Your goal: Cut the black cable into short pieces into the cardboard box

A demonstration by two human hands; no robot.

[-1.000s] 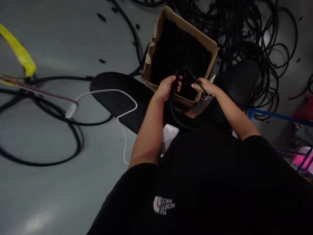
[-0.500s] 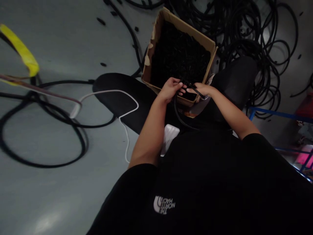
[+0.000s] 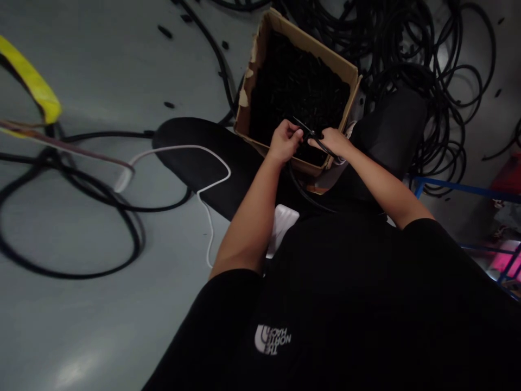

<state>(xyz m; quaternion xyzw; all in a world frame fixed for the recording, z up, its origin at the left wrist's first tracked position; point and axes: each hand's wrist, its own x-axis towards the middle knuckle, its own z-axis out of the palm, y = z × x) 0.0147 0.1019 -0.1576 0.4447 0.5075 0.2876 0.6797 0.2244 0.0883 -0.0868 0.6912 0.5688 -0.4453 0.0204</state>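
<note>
My left hand is closed in a pinch on the end of a black hose, which hangs down toward my lap. In my right hand is a pair of dark-handled scissors, its thin blades pointing at the left fingertips. Both hands are over the near side of a torn cardboard box. Many small black pieces fill the box. Whether the blades touch the hose is too dark to tell.
Loops of black hose pile up behind the box on the right, and another loop lies at left. A white cable crosses my leg near a white device. A blue metal frame stands at right.
The scissors show more plainly now between my hands, their blades angled up and left. My left fingers have shifted slightly left, and my right hand has risen a little.
</note>
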